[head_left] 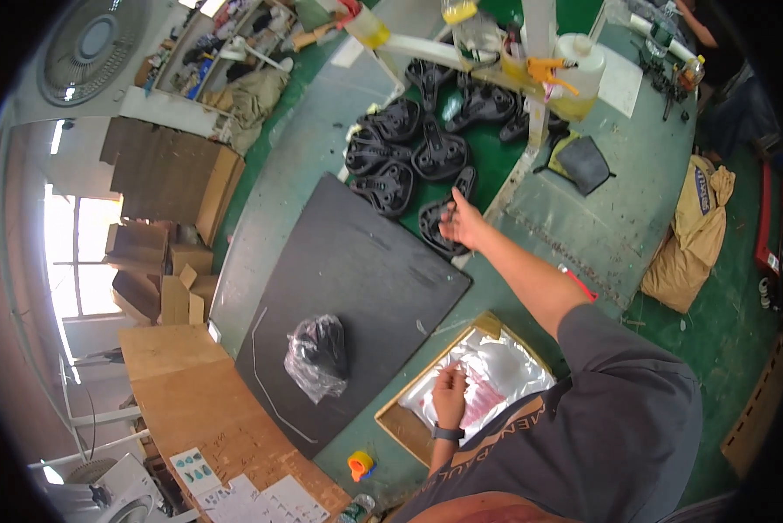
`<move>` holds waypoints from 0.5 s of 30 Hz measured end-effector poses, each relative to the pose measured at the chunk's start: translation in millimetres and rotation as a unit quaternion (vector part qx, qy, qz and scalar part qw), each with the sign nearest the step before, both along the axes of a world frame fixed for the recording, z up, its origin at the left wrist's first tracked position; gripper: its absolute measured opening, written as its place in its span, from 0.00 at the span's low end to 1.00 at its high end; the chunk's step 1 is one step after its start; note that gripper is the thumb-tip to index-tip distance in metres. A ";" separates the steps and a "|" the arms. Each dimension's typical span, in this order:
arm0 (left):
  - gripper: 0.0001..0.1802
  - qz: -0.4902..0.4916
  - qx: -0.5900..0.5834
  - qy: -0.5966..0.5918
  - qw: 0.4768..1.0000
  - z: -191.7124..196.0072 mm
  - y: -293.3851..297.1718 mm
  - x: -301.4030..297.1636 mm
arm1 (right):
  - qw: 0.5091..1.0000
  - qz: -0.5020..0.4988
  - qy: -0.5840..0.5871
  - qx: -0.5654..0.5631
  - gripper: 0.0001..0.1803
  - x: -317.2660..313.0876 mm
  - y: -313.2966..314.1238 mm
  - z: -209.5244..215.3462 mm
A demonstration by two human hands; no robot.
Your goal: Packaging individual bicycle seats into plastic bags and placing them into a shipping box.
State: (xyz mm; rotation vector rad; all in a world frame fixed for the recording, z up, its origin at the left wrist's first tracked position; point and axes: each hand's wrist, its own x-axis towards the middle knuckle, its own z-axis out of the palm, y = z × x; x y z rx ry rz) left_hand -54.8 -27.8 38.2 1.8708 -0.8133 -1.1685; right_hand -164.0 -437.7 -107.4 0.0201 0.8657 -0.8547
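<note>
My right hand (464, 224) reaches forward, its fingers curled around a black saddle-shaped plastic part (432, 228) at the mat's far right corner. Several more such parts (441, 150) with holes and ribs lie beyond it on the green surface. Close to my body, my left hand (449, 397), with a dark band at the wrist, is closed over a stack of clear plastic bags (496, 370), fingers pinching at the top one. The bags lie in an open cardboard box (402, 427). A black item wrapped in clear plastic (319, 356) rests on the dark mat (356, 279).
A white frame (426, 50) holding bottles of yellow liquid (576, 78) stands over the far parts. A black and yellow pouch-like item (583, 163) lies to the right. An orange-yellow tape dispenser (359, 465) sits near the box; a tan sack (692, 231) stands at far right.
</note>
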 end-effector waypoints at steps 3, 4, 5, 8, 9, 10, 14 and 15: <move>0.12 -0.085 -0.001 -0.021 0.996 -37.7 32.2 -25.2 | 0.989 0.066 0.075 -0.105 0.40 -30.5 78.6 60.2; 0.13 -0.116 0.003 -0.023 0.993 -48.5 33.9 -35.0 | 0.983 0.074 0.101 -0.136 0.42 -55.1 104.8 63.8; 0.13 -0.145 0.007 -0.026 0.989 -60.4 36.0 -43.4 | 0.975 0.084 0.126 -0.165 0.44 -79.4 131.1 60.0; 0.18 -0.196 0.022 -0.090 0.976 -103.8 37.0 -70.0 | 0.918 0.131 0.313 -0.203 0.48 -152.2 212.2 55.8; 0.21 -0.222 0.033 -0.140 0.964 -106.8 36.3 -79.5 | 0.883 0.149 0.398 -0.200 0.49 -172.0 240.4 55.9; 0.21 -0.231 0.022 -0.139 0.963 -108.2 35.2 -89.1 | 0.849 0.166 0.453 -0.216 0.49 -189.9 268.1 58.6; 0.27 -0.286 0.087 -0.278 0.913 -121.8 39.3 -116.9 | 0.816 0.191 0.504 -0.210 0.46 -254.1 353.9 54.0; 0.28 -0.285 0.098 -0.322 0.897 -128.3 42.0 -120.2 | 0.816 0.184 0.506 -0.211 0.46 -265.9 368.4 56.1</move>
